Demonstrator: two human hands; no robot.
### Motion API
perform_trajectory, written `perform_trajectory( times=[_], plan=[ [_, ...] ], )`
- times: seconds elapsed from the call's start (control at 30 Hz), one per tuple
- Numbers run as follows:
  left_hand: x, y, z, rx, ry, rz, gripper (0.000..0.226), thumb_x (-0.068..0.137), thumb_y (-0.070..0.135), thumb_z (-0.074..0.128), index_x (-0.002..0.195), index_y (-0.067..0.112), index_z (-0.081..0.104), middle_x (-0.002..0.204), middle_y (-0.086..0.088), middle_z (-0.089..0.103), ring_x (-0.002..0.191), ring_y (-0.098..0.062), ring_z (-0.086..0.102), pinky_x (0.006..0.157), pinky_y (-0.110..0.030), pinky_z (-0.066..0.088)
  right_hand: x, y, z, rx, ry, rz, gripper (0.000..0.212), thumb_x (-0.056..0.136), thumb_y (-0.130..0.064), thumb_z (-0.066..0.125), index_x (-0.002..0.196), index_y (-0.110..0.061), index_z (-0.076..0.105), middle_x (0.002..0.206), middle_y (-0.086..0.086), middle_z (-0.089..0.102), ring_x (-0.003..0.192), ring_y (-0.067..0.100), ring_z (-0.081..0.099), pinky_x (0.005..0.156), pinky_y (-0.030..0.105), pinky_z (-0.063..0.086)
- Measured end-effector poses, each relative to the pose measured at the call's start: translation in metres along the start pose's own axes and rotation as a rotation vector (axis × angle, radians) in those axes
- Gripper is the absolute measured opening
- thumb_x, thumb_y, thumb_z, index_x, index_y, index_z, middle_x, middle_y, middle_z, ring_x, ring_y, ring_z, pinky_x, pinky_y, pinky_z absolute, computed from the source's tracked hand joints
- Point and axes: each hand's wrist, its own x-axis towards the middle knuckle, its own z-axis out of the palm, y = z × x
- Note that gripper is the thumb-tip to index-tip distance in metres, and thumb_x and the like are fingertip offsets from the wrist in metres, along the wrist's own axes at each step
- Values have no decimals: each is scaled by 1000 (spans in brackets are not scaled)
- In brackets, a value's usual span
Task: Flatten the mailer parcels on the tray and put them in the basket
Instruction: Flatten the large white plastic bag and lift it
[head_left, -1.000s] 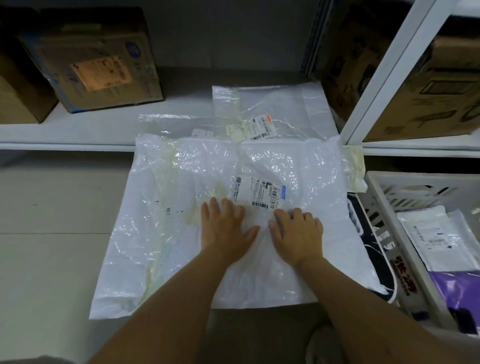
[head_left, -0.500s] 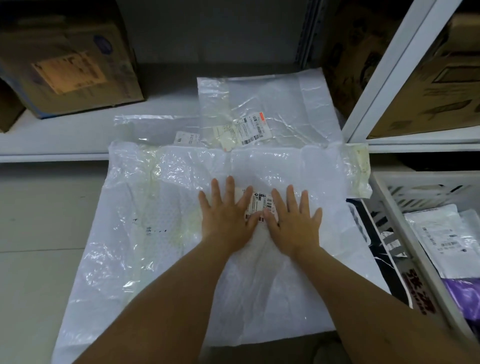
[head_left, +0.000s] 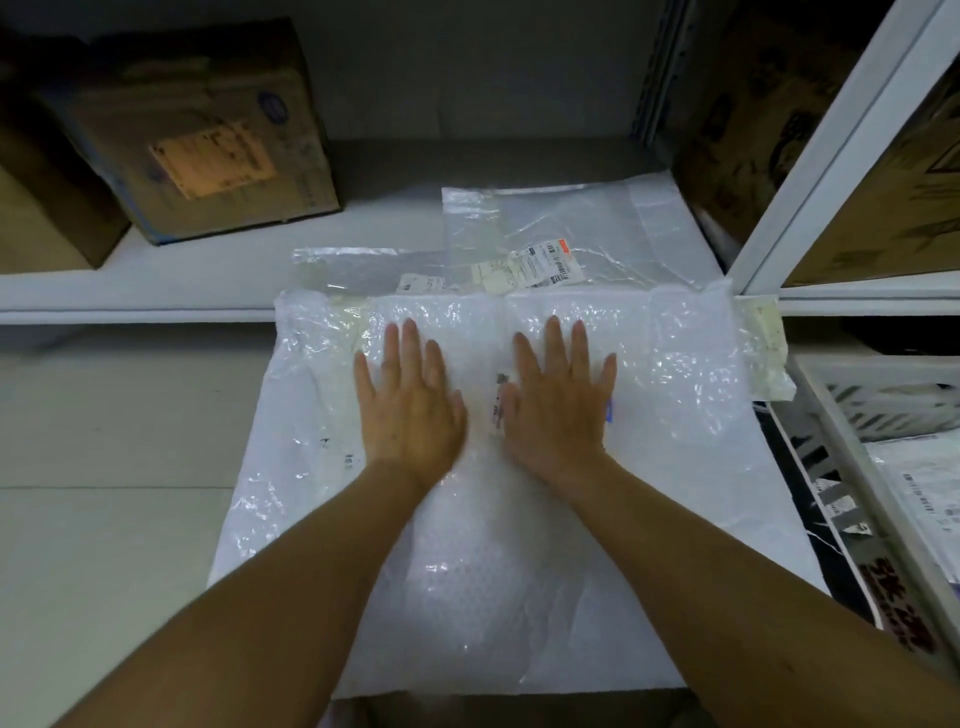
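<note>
- A white shelf (head_left: 156, 291) runs across the upper part of the frame, with a pale tiled floor (head_left: 104, 519) below it at the left.
- On the shelf at the upper left sits a brown cardboard box (head_left: 197, 130) bearing an orange label; more boxes stand behind the white upright (head_left: 831, 156) at the upper right.
- A large white bubble mailer (head_left: 675, 467) fills the middle of the frame, its far edge lying against the shelf's front lip; what it rests on is hidden beneath it.
- The left hand (head_left: 410, 410) lies palm down on the mailer just left of centre, fingers (head_left: 410, 343) straight, spread and pointing toward the shelf, pressing flat and grasping nothing.
- The right hand (head_left: 558, 410) lies palm down just beside it, fingers (head_left: 553, 343) likewise straight and released, covering most of a printed label (head_left: 500, 397) on the mailer.
- The mailer spreads out under and well beyond both sets of fingertips, whose ends sit near its far edge.
- Beyond the fingertips, on the shelf, lie two clear plastic bags (head_left: 597, 223) with a barcode sticker (head_left: 550, 262).
- At the right edge stands a white slatted basket (head_left: 841, 395) holding a flat pale parcel (head_left: 924, 483).
</note>
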Motion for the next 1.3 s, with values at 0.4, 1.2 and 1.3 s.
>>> perform_trajectory(
  times=[0.4,1.2,1.3],
  plan=[
    [-12,-84,34,-34,-382,-248,72,89,68,2,144,34,-27,155,-6,-28,142,-45,-14,111,-64,16,9,-32,33,-90,-288,-142,67,91,-69,11,151,-40,4,162,2,-5,147,37,-9,110,67,-1],
    [-128,-38,27,-176,-416,-404,62,93,57,-4,147,34,-23,156,-8,-25,142,-37,-24,110,-67,-4,-118,-78,31,33,-221,19,64,94,-60,18,152,-32,20,161,12,6,148,37,3,112,63,-5],
    [-126,-40,26,-198,-431,-386,63,93,58,-4,147,33,-22,156,-9,-26,141,-38,-25,109,-67,-5,-116,-77,28,31,-269,3,62,97,-59,13,153,-33,8,162,11,-6,148,34,-9,112,62,-9]
  ],
)
